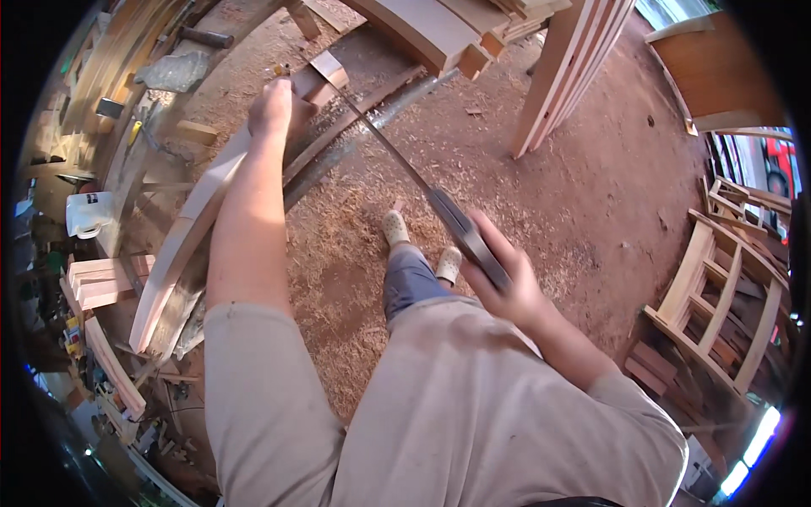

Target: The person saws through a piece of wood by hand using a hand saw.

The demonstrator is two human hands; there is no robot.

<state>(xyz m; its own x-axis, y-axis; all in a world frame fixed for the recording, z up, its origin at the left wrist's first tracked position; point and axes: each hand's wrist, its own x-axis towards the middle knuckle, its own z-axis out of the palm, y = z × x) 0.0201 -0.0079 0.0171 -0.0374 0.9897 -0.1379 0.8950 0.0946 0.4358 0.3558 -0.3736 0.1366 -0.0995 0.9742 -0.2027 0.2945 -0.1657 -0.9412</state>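
My right hand [511,275] is wrapped round the handle of a handsaw [391,150], in front of my body. The saw's narrow blade, seen nearly edge-on, runs up and to the left. Its far tip lies at the pale end of a curved wooden board [190,211]. My left hand [272,110], arm stretched out, grips this board close to the blade; its fingertips are partly hidden. The board runs along the left of my left arm and rests on wooden supports. How deep the blade sits in the wood cannot be told.
Wood shavings cover the brown floor round my feet. Stacked timber [422,34] stands at the far side, upright planks [566,76] to its right. A slatted wooden frame [718,296] lies at the right. A white container [89,214] and cut wood blocks [106,279] are at the left.
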